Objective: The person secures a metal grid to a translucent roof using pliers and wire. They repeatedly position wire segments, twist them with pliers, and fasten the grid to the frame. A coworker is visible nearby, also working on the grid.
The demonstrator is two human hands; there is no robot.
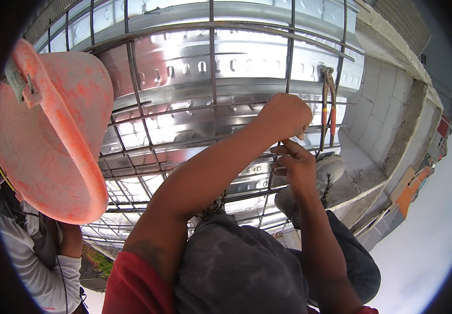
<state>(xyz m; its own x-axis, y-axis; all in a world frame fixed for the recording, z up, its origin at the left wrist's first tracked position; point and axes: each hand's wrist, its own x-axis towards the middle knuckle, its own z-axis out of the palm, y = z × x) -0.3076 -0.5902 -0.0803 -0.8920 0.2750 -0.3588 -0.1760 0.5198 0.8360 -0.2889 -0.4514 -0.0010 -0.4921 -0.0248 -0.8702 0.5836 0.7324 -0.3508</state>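
Observation:
My left hand (287, 116) is closed in a fist over a grid of thin steel rebar (212, 63); whatever it holds is hidden. Just below it my right hand (296, 163) has its fingers pinched together close to a bar, and the small thing in them is too hidden to make out. The two hands nearly meet. To their right, a pair of pincers (328, 107) with orange-red grips stands with its head up against the metal decking, touching neither hand.
Shiny ribbed metal decking (184, 57) lies under the rebar. At the left stands a pink, orange-smeared bucket-like tub (58, 141), with another person's white sleeve (53, 277) below it. A pale block wall (377, 99) edges the right side. My bent knee (236, 267) and grey shoe (330, 168) are near.

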